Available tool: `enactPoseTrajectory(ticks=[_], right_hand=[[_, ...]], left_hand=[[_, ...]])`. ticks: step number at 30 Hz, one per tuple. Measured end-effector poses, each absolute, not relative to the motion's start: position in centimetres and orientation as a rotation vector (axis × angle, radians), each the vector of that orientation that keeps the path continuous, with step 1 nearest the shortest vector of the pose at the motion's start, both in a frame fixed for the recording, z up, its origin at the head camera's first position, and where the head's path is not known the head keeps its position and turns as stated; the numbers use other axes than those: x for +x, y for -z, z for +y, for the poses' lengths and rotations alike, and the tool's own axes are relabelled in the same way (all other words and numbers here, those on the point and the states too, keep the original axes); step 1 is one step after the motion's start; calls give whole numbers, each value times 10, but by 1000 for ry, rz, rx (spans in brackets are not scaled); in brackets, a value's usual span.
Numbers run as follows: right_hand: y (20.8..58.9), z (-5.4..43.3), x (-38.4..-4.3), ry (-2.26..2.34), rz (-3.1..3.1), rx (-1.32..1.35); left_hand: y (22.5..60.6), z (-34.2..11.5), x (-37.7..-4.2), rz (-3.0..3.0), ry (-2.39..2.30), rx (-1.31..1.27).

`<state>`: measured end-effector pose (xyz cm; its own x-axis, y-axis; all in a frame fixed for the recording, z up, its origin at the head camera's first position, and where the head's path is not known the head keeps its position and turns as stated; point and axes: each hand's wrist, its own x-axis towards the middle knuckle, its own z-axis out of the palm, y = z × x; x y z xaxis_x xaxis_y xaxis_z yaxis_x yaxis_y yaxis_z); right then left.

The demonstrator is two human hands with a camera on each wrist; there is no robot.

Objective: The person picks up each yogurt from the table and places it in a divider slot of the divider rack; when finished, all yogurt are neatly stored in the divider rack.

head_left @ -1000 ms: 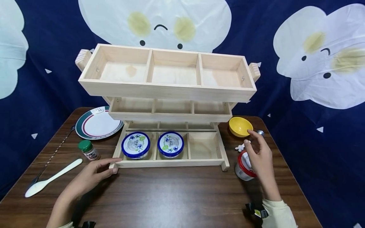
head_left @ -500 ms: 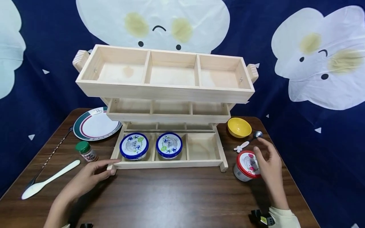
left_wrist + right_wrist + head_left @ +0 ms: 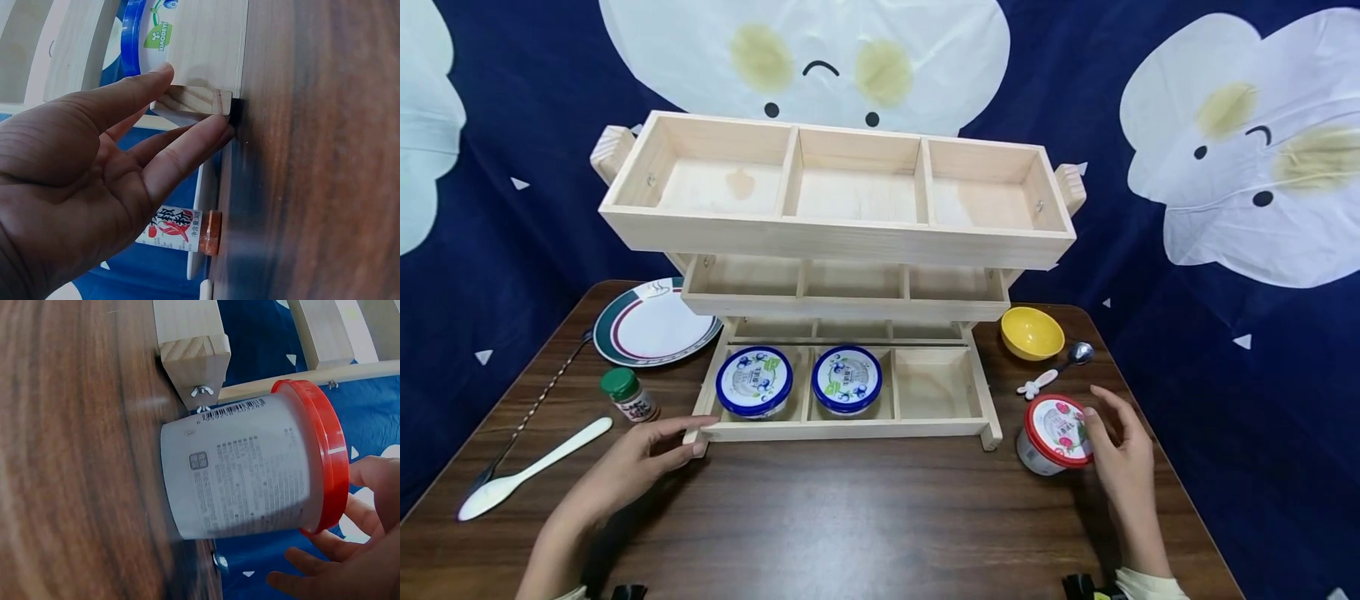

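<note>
In the head view, my left hand (image 3: 632,468) holds the front left corner of the tiered wooden rack (image 3: 850,429). The left wrist view shows my thumb and fingers on either side of the end of its wooden foot (image 3: 194,100). Two blue-lidded tubs (image 3: 754,382) sit in the left and middle compartments of the bottom tier. To the rack's right, a red-lidded tub (image 3: 1060,431) stands upright on the table. My right hand (image 3: 1126,462) is at the right side of its lid, fingers loosely bent and not closed round it. Whether they touch the lid I cannot tell.
A yellow bowl (image 3: 1032,333) and a small spoon (image 3: 1060,369) lie behind the red-lidded tub. Left of the rack are a plate (image 3: 655,325), a green-capped spice jar (image 3: 629,394), a white spoon (image 3: 535,469) and a long twisted-handle utensil (image 3: 538,408). The rack's upper tiers overhang the bottom one.
My right hand has drawn back from over the small spoon and tub to the right side of the tub's lid, uncovering both. My left hand stays at the rack's corner.
</note>
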<state>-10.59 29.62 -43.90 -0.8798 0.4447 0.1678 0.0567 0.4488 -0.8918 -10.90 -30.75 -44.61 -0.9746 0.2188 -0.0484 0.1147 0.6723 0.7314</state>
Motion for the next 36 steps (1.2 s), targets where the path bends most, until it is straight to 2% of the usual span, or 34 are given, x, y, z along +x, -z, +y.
enactPoseTrajectory(ticks=[17,36], right_hand=[[451,303,-96,-1589,-2281,-546],[457,296,-95,-1735,-2249,-549]], left_hand=[[445,-306,-111,2725,-1238,285],[444,-306,-109,2727,-1241,290]])
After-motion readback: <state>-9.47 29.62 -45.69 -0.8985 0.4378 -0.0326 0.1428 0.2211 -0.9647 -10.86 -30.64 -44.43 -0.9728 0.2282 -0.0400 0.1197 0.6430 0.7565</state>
